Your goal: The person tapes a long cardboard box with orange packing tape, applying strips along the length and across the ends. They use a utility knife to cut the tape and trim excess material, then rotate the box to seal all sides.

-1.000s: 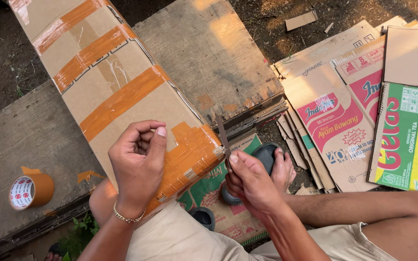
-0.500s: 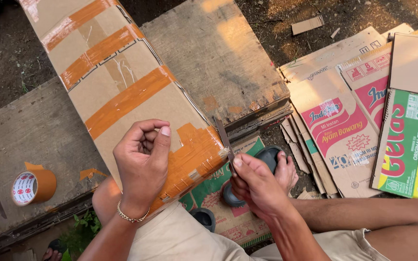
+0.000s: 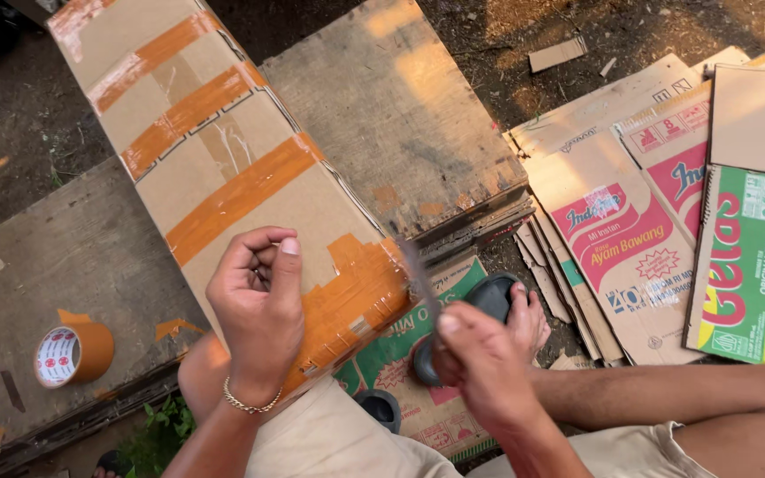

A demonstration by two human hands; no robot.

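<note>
While the left hand [image 3: 258, 310] rests curled, fingers pinched together on the taped end of the long cardboard box [image 3: 223, 186] propped across the lap and the wooden boards [image 3: 400, 124], the right hand [image 3: 480, 363] is clamped round a thin blade [image 3: 420, 279] held just beside that end. Since the blade stands near both the left fingers and the foot in a dark sandal [image 3: 489, 301] below, a slip could cut skin. Poorly braced, the tilted box could also slide sideways toward the roll of orange tape [image 3: 73, 354].
</note>
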